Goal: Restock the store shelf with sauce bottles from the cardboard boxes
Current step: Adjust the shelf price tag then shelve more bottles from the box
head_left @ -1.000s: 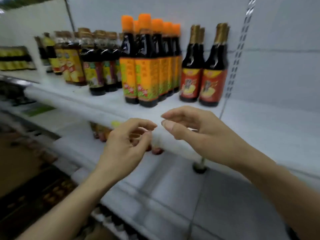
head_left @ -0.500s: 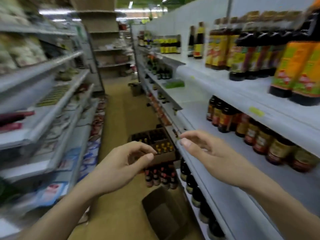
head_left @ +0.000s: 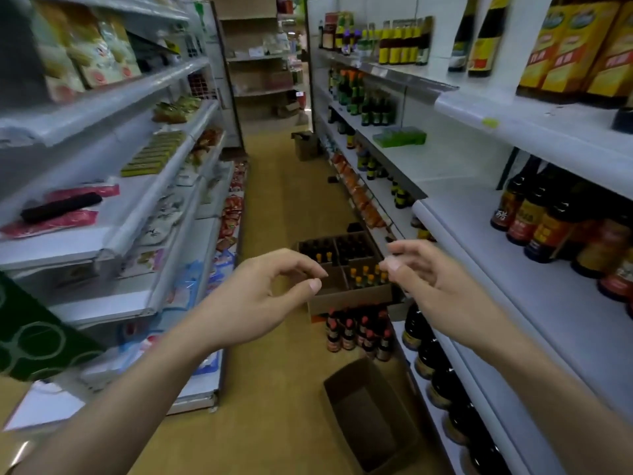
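I look down a store aisle. My left hand [head_left: 260, 299] and my right hand [head_left: 435, 282] hover in mid-air with loosely curled fingers, and neither holds anything. Beyond them on the floor stands a cardboard box [head_left: 346, 296] with dividers, holding dark sauce bottles with orange caps [head_left: 364, 274]. A cluster of red-capped bottles [head_left: 358, 332] stands on the floor in front of it. The white shelf [head_left: 548, 303] on my right carries dark sauce bottles [head_left: 548, 217] at its back. Larger dark bottles [head_left: 442, 378] line the lowest shelf.
An open cardboard box [head_left: 373, 416] with nothing visible inside sits on the floor near my feet. Another box [head_left: 305, 144] stands farther down the aisle. Shelves of packaged goods [head_left: 102, 207] run along the left. The yellow floor [head_left: 274, 207] runs between the shelf rows.
My view has swung left from the upper shelf of orange-capped bottles to the aisle floor and boxes. Both hands stayed raised in front of me, holding nothing and loosely curled.
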`<state>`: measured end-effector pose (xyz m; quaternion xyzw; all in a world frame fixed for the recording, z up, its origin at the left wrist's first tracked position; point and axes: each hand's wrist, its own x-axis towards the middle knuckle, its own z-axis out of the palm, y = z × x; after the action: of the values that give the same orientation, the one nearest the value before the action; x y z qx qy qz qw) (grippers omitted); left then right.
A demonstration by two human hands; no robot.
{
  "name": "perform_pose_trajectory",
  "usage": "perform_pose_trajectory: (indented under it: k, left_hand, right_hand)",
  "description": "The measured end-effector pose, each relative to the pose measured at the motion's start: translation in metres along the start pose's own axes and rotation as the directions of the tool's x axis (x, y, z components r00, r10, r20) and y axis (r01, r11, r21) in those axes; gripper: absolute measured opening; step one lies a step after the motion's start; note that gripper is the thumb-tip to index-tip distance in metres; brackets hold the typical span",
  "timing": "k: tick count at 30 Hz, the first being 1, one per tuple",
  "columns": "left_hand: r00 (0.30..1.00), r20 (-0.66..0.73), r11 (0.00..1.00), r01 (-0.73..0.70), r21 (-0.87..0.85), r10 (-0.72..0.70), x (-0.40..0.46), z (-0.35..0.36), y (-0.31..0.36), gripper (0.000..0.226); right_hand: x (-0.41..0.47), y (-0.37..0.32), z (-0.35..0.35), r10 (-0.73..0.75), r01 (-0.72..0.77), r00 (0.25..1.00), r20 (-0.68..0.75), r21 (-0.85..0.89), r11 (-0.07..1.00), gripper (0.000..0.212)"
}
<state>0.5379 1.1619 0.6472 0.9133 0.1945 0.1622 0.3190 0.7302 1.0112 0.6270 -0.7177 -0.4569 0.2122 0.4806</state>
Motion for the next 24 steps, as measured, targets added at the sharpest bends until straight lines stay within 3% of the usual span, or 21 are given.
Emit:
perform_pose_trajectory:
  k: [6,10,15,20,24]
  left_hand:
    - [0.992,0.094,0.993,-0.08,-0.092,0.089,0.069,-0.034,-0.093,0.031]
    - [0.991,0.117,0.993,-0.049,-0.11,0.062,0.106,-0.065,-0.146,0.018]
    - [0.998,0.042,0.987,-0.045,-0.155,0.052,0.171,-0.084,-0.196,0.015]
    - [0.994,0.111,0.982,0.031,-0.188,-0.01,0.241,-0.063,-0.26,0.015]
    - [0.995,0.055,0.982,0.091,-0.164,-0.083,0.328,-0.07,-0.312,0.018]
  right_hand:
    - [0.074,0.013,0.043,0.118,-0.125,0.983,-0.141,-0.04,0.991,0.025]
    - [0.127,0.01,0.078,0.175,-0.182,0.978,-0.112,-0.061,0.981,0.024]
    - [0.199,0.015,0.094,0.185,-0.193,0.978,-0.098,-0.082,0.978,0.028]
    - [0.281,0.057,0.111,0.218,-0.223,0.974,-0.065,-0.086,0.971,0.026]
    - [0.376,0.096,0.128,0.205,-0.209,0.976,-0.073,-0.056,0.976,0.025]
